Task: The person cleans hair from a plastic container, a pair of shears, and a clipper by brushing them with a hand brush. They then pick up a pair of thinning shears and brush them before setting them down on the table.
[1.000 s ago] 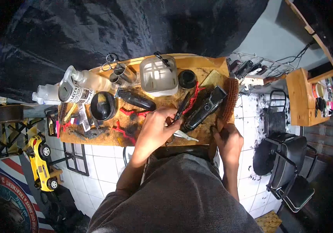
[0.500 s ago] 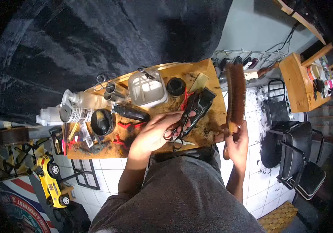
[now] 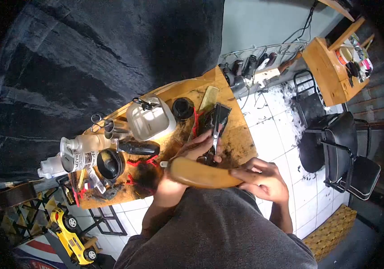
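My right hand [image 3: 266, 181] grips one end of a curved wooden brush [image 3: 203, 174], its smooth back turned up and bristles hidden underneath. The brush lies across my left wrist in this view. My left hand [image 3: 197, 148], partly covered by it, is closed around a pair of scissors [image 3: 216, 132] pointing away from me. Just beyond the scissors, a black hair clipper [image 3: 222, 115] rests on the wooden table [image 3: 241, 141]. Near my left fingers are a red clip [image 3: 196, 122] and a round black container [image 3: 183, 108]. Dark hair clippings are scattered over the tabletop.
A clear plastic tub [image 3: 151, 121], a second black clipper [image 3: 139, 148], a black bowl [image 3: 110, 163] and bottles [image 3: 91, 143] crowd the table's left side. Black chairs [image 3: 342, 143] stand to the right on white tiles. A yellow toy car [image 3: 73, 237] is at lower left.
The brush has swung from upright at the right, bristles showing, to lying sideways over my left wrist. My left hand keeps the scissors. The view has shifted and turned slightly.
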`<state>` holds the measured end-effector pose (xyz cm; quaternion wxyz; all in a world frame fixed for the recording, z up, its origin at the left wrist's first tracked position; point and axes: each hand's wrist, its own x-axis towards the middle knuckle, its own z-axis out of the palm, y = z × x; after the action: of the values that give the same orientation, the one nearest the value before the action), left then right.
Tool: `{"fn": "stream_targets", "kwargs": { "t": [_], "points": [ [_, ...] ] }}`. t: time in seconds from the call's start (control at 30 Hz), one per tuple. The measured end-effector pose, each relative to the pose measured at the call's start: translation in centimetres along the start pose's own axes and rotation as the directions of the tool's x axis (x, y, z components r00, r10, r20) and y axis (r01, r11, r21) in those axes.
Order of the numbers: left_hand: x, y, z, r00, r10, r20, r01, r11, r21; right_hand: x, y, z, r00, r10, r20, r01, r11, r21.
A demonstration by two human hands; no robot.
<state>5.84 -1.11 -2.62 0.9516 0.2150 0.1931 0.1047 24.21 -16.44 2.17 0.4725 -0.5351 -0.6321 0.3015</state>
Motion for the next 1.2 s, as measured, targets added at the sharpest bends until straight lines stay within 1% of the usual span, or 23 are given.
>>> {"fn": "stream_targets", "kwargs": {
  "t": [0.07,0.1,0.13,0.2,0.27,0.37,0.4,0.43,0.47,0.53,0.6,0.67,0.73,0.77,0.8,0.87,0.93,0.97,1.0,1.07,1.1,1.17,1.2],
  "points": [
    [-0.2,-0.3,1.1,0.991,0.040,-0.127,-0.069,0.971,-0.230,0.1,0.0,0.2,0.995,-0.006,0.103,0.021,0.989,-0.147],
    [-0.3,-0.7,1.1,0.988,0.091,-0.124,-0.122,0.954,-0.275,-0.4,1.3,0.6,0.996,-0.022,0.092,0.032,0.994,-0.108],
    [-1.0,-0.2,2.9,0.965,0.128,-0.228,-0.161,0.978,-0.133,-0.6,2.0,0.1,0.996,0.010,0.086,-0.003,0.997,-0.080],
    [-2.4,-0.4,1.1,0.965,-0.017,-0.261,-0.005,0.997,-0.083,0.0,2.4,-0.5,0.978,0.190,-0.085,-0.202,0.966,-0.162],
    [-2.8,0.9,3.3,0.989,-0.037,-0.144,0.018,0.991,-0.131,1.1,2.5,-0.5,0.893,0.227,-0.388,-0.339,0.907,-0.250],
    [-2.7,0.4,5.0,0.961,-0.027,-0.275,0.034,0.999,0.019,1.4,2.6,-1.2,0.829,0.283,-0.483,-0.428,0.876,-0.222],
    [-2.7,0.5,4.9,0.962,-0.024,-0.273,0.032,0.999,0.024,1.5,2.6,-1.2,0.775,0.326,-0.541,-0.475,0.865,-0.160],
    [-2.6,0.5,4.6,0.977,-0.049,-0.210,0.027,0.994,-0.104,1.5,2.3,-1.4,0.777,0.321,-0.542,-0.470,0.868,-0.159],
    [-2.5,0.6,4.2,0.988,-0.065,-0.143,0.031,0.972,-0.231,1.3,1.4,-1.9,0.841,0.366,-0.398,-0.440,0.891,-0.109],
    [-2.1,0.3,4.0,0.982,-0.034,-0.186,-0.009,0.974,-0.225,0.7,-0.1,-2.4,0.911,0.405,-0.083,-0.406,0.914,0.004],
    [-1.6,-0.1,3.6,0.963,0.020,-0.269,-0.080,0.974,-0.214,-0.2,0.7,-1.6,0.983,0.159,0.089,-0.160,0.987,0.003],
    [-1.4,0.0,3.1,0.985,-0.016,-0.174,-0.052,0.926,-0.374,0.3,-0.2,-1.2,0.957,0.180,0.227,-0.191,0.981,0.031],
    [-1.1,-0.4,3.0,0.975,0.076,-0.208,-0.132,0.954,-0.270,0.2,0.7,-0.4,0.984,0.142,0.103,-0.138,0.989,-0.045],
    [-1.4,-0.4,3.7,0.968,0.112,-0.224,-0.166,0.957,-0.239,0.2,1.2,-0.3,0.980,0.200,-0.007,-0.200,0.977,-0.075],
    [-1.9,0.1,3.3,0.978,0.065,-0.196,-0.098,0.981,-0.167,0.6,1.6,-0.5,0.979,0.177,-0.106,-0.186,0.979,-0.083],
    [-2.0,0.0,3.2,0.981,0.028,-0.192,-0.068,0.976,-0.205,1.2,1.7,-0.6,0.916,0.268,-0.299,-0.318,0.939,-0.133],
    [-1.8,0.1,3.4,0.991,0.012,-0.133,-0.044,0.970,-0.237,1.9,1.3,-0.4,0.760,0.389,-0.521,-0.520,0.845,-0.128],
    [-1.9,0.2,3.6,0.997,-0.001,-0.076,-0.019,0.963,-0.268,1.8,2.3,-0.2,0.759,0.237,-0.607,-0.459,0.856,-0.239],
    [-2.0,0.4,3.8,0.997,-0.009,-0.083,-0.013,0.964,-0.264,1.5,2.9,-0.4,0.741,0.262,-0.618,-0.431,0.891,-0.139],
    [-2.0,0.8,4.0,0.998,0.054,-0.035,-0.063,0.945,-0.321,0.3,3.1,-0.2,0.784,0.330,-0.527,-0.319,0.941,0.114],
    [-2.0,0.7,3.6,0.987,0.022,-0.158,-0.075,0.938,-0.338,-0.1,2.7,-0.6,0.892,0.275,-0.358,-0.263,0.961,0.085],
    [-1.9,1.4,5.1,0.991,0.042,-0.127,-0.082,0.940,-0.331,0.0,0.4,-1.6,0.980,0.199,0.008,-0.199,0.980,0.016],
    [-1.7,1.6,5.7,0.994,0.070,-0.090,-0.096,0.940,-0.328,0.4,0.1,-0.7,0.999,0.004,-0.031,-0.003,1.000,0.027]
  ]
}}
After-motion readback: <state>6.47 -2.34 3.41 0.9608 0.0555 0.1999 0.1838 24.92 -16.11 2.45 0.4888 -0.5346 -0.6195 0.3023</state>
